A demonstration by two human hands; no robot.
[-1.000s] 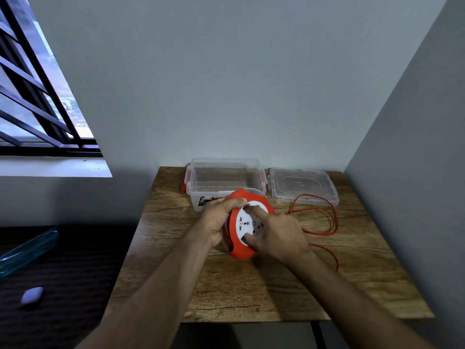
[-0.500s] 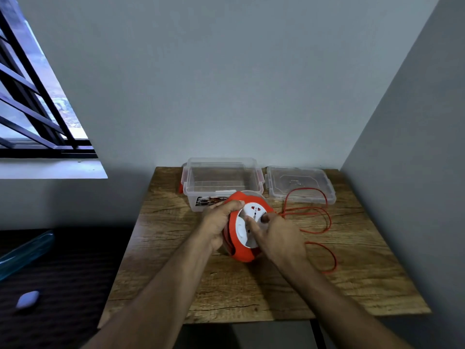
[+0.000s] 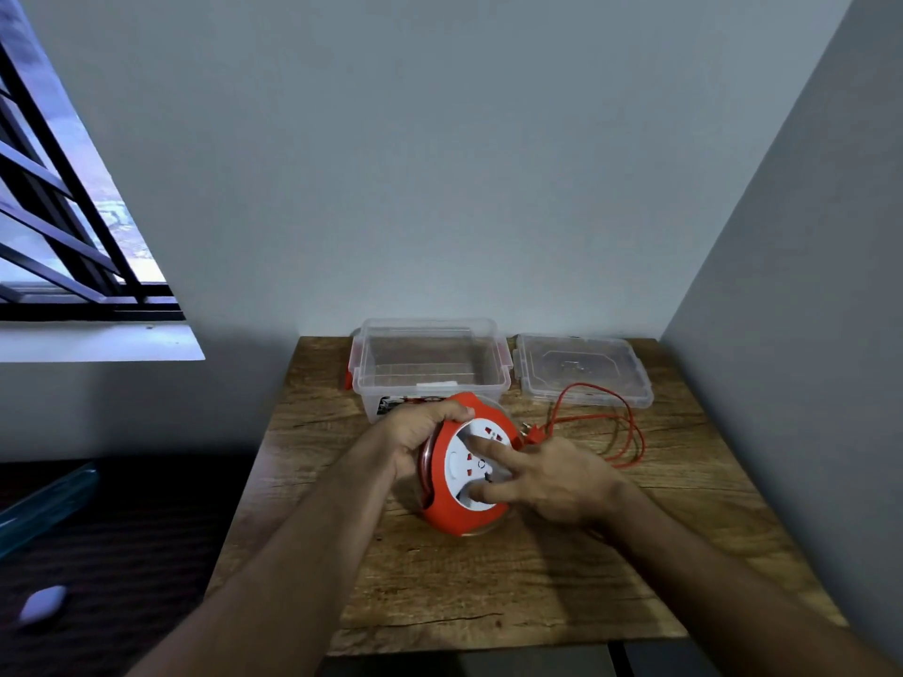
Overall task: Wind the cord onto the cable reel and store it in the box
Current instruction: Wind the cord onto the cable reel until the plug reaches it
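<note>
An orange cable reel with a white socket face stands on edge on the wooden table. My left hand grips its upper left rim. My right hand rests on the white face, fingers spread against it. Loose orange cord lies in loops on the table to the right of the reel, and its plug sits close to the reel's right edge. A clear plastic box with orange latches stands open just behind the reel.
The box's clear lid lies flat at the back right, with cord loops over its front edge. Walls close in behind and on the right. A dark surface with a small pale object lies to the left, below a barred window.
The loose cord loops have shrunk and drawn closer to the reel. My right hand has shifted on the white face. The plug now lies near the reel.
</note>
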